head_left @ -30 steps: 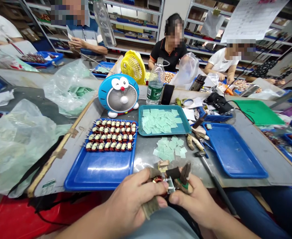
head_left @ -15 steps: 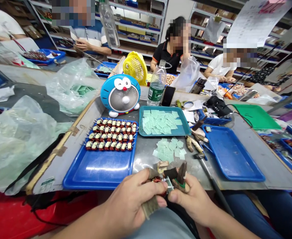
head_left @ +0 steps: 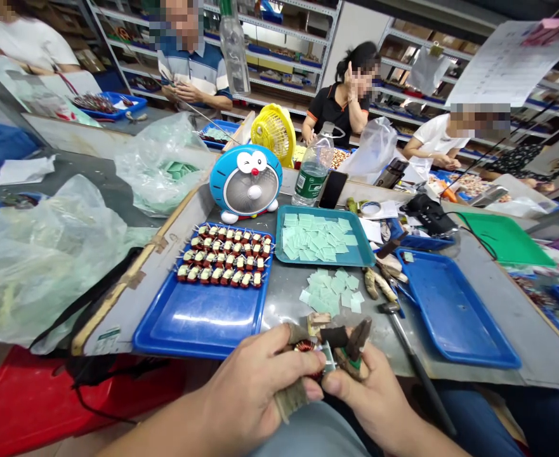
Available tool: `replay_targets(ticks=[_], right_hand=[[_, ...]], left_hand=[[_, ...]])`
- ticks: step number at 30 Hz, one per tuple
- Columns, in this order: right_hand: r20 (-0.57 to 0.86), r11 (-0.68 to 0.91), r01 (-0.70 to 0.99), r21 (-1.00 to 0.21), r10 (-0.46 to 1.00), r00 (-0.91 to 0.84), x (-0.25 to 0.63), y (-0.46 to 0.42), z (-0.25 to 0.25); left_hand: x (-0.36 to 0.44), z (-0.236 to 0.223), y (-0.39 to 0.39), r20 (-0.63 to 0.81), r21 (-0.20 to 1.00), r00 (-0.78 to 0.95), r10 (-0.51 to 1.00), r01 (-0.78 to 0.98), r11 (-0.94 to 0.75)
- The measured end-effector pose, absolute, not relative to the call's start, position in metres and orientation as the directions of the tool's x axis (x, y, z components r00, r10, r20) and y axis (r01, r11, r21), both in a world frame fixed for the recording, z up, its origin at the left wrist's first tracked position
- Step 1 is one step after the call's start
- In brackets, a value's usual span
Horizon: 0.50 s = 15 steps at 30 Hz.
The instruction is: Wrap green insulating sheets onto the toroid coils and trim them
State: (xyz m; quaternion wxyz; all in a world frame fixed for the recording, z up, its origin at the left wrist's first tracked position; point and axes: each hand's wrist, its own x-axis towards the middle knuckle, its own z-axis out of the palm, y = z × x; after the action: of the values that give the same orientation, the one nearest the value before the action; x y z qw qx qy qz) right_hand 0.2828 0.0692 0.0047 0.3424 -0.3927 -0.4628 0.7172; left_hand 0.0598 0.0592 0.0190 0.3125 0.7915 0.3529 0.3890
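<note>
Pinching a copper coil in the left hand, partly hidden, right hand gripping a wrapped tool

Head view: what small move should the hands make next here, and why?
Probably the right hand should steady the small metal part against the copper-wound toroid coil held in the left hand. Both hands are closed around that one spot, with the part right next to the coil, so a slight adjustment there seems most sensible.
</note>
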Motion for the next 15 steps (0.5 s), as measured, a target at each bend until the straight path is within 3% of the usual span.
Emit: replay_targets(ticks=[6, 12, 15], right_hand=[[-0.253, -0.335, -0.045, -0.941, 0.786, -0.565, 0.288, 0.077, 0.005], [-0.213, -0.265, -0.069, -0.962, 0.881, -0.422, 0.282, 0.074, 0.006], [-0.197, -0.244, -0.057, -0.968, 0.880, -0.431, 0.281, 0.074, 0.006]], left_hand=[[0.057, 0.014, 0.062, 0.425, 0.769, 0.440, 0.791, 0.286, -0.572], [0.060, 0.005, 0.063, 0.454, 0.783, 0.413, 0.789, 0.238, -0.575], [0.060, 0.004, 0.064, 0.437, 0.802, 0.396, 0.808, 0.235, -0.549]])
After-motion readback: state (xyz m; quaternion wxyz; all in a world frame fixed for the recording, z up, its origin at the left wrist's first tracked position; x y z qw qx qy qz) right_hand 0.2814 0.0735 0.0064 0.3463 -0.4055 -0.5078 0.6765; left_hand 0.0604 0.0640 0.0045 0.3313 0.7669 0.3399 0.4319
